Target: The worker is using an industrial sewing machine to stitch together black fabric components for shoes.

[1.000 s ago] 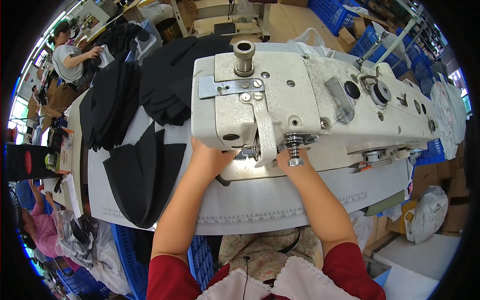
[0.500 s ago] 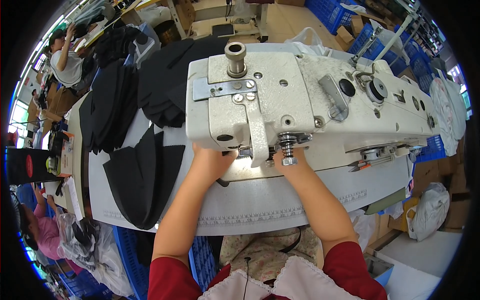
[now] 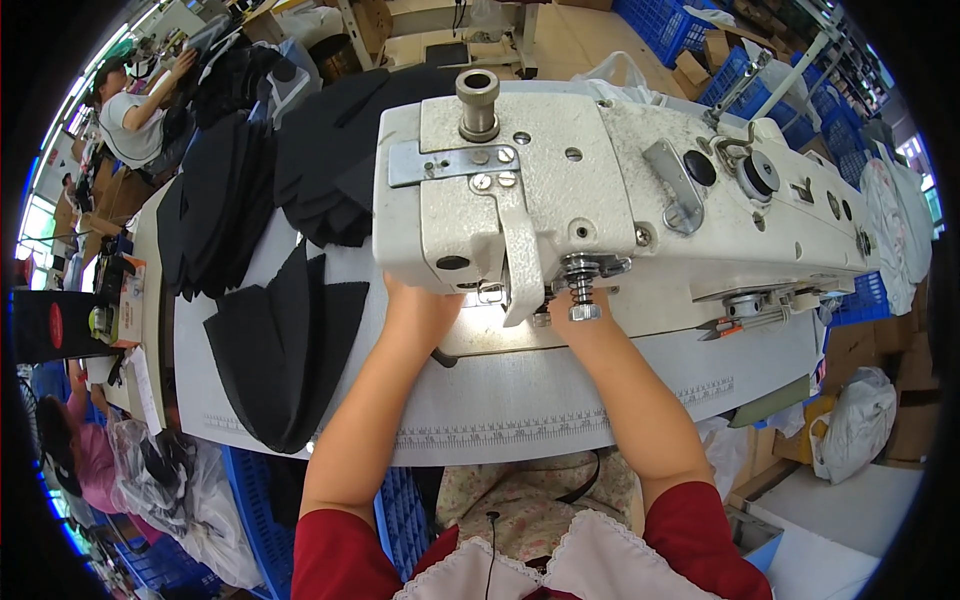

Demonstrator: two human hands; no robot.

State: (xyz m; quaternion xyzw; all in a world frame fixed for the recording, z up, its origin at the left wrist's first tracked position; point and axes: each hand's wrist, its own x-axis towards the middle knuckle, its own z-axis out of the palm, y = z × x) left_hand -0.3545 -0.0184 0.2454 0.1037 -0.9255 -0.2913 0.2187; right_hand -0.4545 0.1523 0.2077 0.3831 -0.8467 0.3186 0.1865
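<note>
A white sewing machine (image 3: 560, 190) stands across the table, its head over both my hands. My left hand (image 3: 424, 308) reaches under the left end of the head, beside the lit needle area, with its fingers hidden. On the other side, behind the spring-loaded screw, my right hand (image 3: 588, 322) is mostly covered by the machine. What either hand holds, if anything, is out of sight. To the left of my left forearm lie black curved fabric pieces (image 3: 280, 350), partly overlapping on the table.
Stacks of black fabric pieces (image 3: 215, 210) and another black pile (image 3: 335, 150) lie behind on the grey tabletop (image 3: 520, 400), which has a printed ruler along its front edge. Orange-handled tools (image 3: 735, 325) rest under the machine arm. A co-worker (image 3: 135, 120) sits far left.
My left hand has shifted slightly away from me under the machine head, and the dark patch beside it no longer shows. The whole view has shifted a little.
</note>
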